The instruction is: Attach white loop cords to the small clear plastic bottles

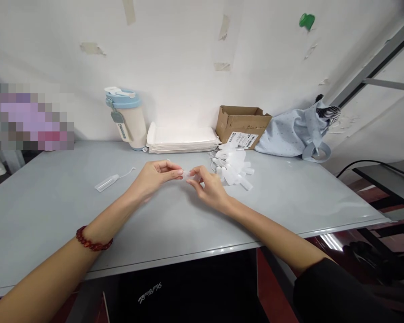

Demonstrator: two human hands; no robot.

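Above the middle of the grey table, my left hand (160,175) and my right hand (207,184) meet, both pinched on one small translucent white piece (186,175). Most of that piece is covered by my fingertips, so its exact kind does not show. Just beyond my right hand lies a pile of translucent white plastic pieces (234,163), some with thin white cords. To the left of my left hand, a single clear flat plastic sleeve (107,183) with a white cord rests on the table.
Along the wall stand a cream tumbler with a blue lid (131,119), a stack of white flat packets (183,140), an open cardboard box (242,125) and a light blue cloth bag (291,132). The grey table's front edge (218,251) runs below my forearms.
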